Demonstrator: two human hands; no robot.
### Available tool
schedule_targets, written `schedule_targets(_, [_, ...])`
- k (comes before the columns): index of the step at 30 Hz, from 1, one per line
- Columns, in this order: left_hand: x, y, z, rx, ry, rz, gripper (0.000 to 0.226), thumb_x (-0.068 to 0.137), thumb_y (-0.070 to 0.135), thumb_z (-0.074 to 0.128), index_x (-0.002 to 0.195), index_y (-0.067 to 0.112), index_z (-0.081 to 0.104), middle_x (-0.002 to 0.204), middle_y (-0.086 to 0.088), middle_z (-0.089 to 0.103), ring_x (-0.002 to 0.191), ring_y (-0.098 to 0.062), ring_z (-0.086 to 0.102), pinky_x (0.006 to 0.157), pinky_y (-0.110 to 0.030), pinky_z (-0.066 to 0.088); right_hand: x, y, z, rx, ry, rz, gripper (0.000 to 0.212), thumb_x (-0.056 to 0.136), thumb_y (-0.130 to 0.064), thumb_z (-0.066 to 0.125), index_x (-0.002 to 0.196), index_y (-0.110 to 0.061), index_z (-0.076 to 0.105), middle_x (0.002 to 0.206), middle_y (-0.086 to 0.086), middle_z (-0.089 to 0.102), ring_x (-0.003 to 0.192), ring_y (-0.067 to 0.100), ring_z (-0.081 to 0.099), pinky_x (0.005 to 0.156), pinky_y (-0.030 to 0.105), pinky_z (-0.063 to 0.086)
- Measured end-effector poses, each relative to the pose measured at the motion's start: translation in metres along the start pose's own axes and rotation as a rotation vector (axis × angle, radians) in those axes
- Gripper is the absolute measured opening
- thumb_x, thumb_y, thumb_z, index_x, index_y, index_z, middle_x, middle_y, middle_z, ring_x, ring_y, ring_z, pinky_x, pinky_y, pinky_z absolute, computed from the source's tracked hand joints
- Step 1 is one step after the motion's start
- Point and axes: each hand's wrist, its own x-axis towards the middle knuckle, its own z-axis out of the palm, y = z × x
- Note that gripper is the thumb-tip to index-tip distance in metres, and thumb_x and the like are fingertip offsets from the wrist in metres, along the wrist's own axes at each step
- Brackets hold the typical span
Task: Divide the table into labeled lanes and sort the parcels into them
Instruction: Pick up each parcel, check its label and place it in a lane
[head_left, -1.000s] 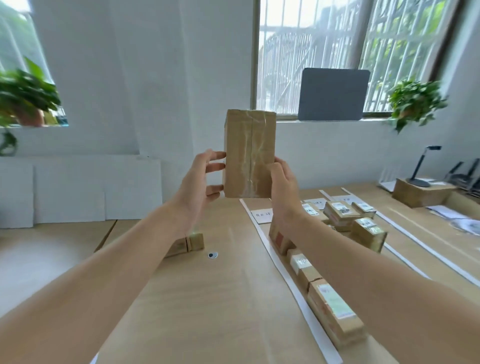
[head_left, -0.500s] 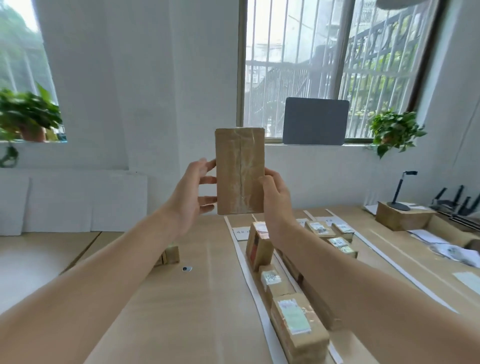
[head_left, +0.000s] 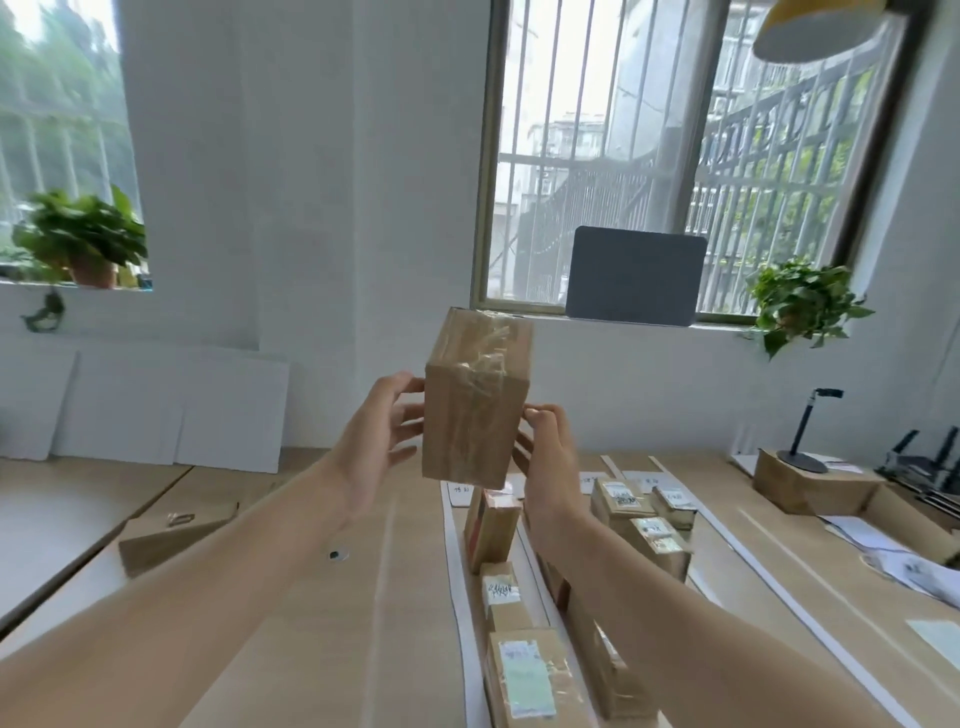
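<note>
While aloft, parcel (head_left: 475, 410) pinched by left hand (head_left: 371, 447), right hand (head_left: 551, 460) (sides).

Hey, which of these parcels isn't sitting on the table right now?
The taped parcel, held up in the air between the left hand and right hand. The other parcels all rest on the table.

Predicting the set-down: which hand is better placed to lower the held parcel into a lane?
Probably right: the right hand grips the parcel above the taped lanes; the left hand holds it outside them.
</note>
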Motion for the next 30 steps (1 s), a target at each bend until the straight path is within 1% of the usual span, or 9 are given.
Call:
schedule_targets(3, [0.007,0.004,0.006,-0.014,-0.022,0.004,0.039,0.099,0.054,0.037,0.085,0.035,0.068,0.100,0.005,0.076,0.099,-0.017,0.067,0.096,-0.041,0.040,0.007,-0.006,-0.007,0.082,-0.004,0.014,0.016,0.107,-0.020,0.043,0.101,-0.014,0.057,0.095,0.002,0.069,0.088,0.015,0.068,0.081,0.030,0.057])
schedule_targets(6, [0.013,0.008,0.008,-0.034,-0.033,0.020,0.036,0.087,0.059,0.044,0.079,0.032,0.067,0.099,0.008,0.074,0.092,-0.018,0.069,0.098,-0.041,0.039,0.008,-0.012,-0.010,0.070,-0.001,0.012,0.017,0.107,-0.017,0.040,0.105,-0.011,0.056,0.098,0.001,0.068,0.094,0.014,0.068,0.090,0.031,0.058])
schedule_targets(8, [0.017,0.007,0.008,-0.057,-0.025,0.024,0.039,0.082,0.061,0.046,0.083,0.028,0.066,0.097,0.008,0.073,0.091,-0.019,0.070,0.102,-0.043,0.039,0.009,-0.015,-0.010,0.066,0.004,0.020,0.019,0.107,-0.016,0.040,0.109,-0.011,0.058,0.103,0.002,0.069,0.102,0.015,0.070,0.091,0.029,0.058])
schedule_targets(11, [0.021,0.005,0.007,-0.067,-0.039,0.044,0.046,0.081,0.062,0.046,0.099,0.026,0.069,0.091,0.012,0.074,0.090,-0.019,0.071,0.108,-0.047,0.040,0.010,-0.019,-0.007,0.048,-0.008,0.011,0.027,0.109,-0.019,0.038,0.117,-0.020,0.064,0.106,-0.001,0.074,0.095,0.011,0.072,0.074,0.022,0.059])
schedule_targets(14, [0.023,0.006,0.006,-0.057,-0.046,0.037,0.053,0.086,0.063,0.042,0.113,0.028,0.072,0.089,0.015,0.072,0.094,-0.020,0.069,0.112,-0.049,0.039,0.009,-0.020,-0.005,0.026,-0.031,-0.003,0.034,0.109,-0.021,0.038,0.128,-0.029,0.065,0.115,-0.003,0.076,0.097,0.009,0.074,0.071,0.020,0.058])
schedule_targets(20, [0.021,0.003,0.008,-0.042,-0.086,0.013,0.045,0.100,0.057,0.036,0.106,0.030,0.072,0.082,0.020,0.068,0.085,-0.012,0.065,0.098,-0.039,0.039,0.008,-0.020,-0.008,0.033,-0.017,0.008,0.038,0.109,-0.017,0.037,0.130,-0.028,0.067,0.120,0.001,0.075,0.095,0.010,0.071,0.064,0.015,0.056])
schedule_targets(23, [0.019,0.002,0.008,-0.037,-0.092,0.001,0.050,0.089,0.063,0.041,0.109,0.028,0.070,0.091,0.016,0.071,0.096,-0.013,0.062,0.097,-0.039,0.039,0.006,-0.019,-0.009,0.026,0.002,0.000,0.033,0.108,-0.018,0.040,0.123,-0.027,0.068,0.117,0.001,0.075,0.099,0.013,0.070,0.072,0.018,0.057])
schedule_targets(27, [0.012,0.003,0.009,-0.063,-0.089,0.024,0.040,0.099,0.054,0.037,0.096,0.026,0.066,0.095,0.007,0.073,0.093,-0.014,0.063,0.095,-0.040,0.040,0.006,-0.021,-0.011,0.031,0.020,-0.023,0.026,0.105,-0.017,0.043,0.113,-0.021,0.068,0.111,0.009,0.076,0.100,0.019,0.068,0.095,0.040,0.056])
schedule_targets(30, [0.010,0.006,0.008,-0.080,-0.083,0.033,0.038,0.088,0.058,0.043,0.085,0.024,0.060,0.095,0.004,0.072,0.097,-0.019,0.061,0.099,-0.044,0.040,0.004,-0.024,-0.011,0.056,0.012,-0.034,0.024,0.106,-0.016,0.042,0.106,-0.019,0.066,0.104,0.006,0.070,0.097,0.018,0.064,0.091,0.040,0.055])
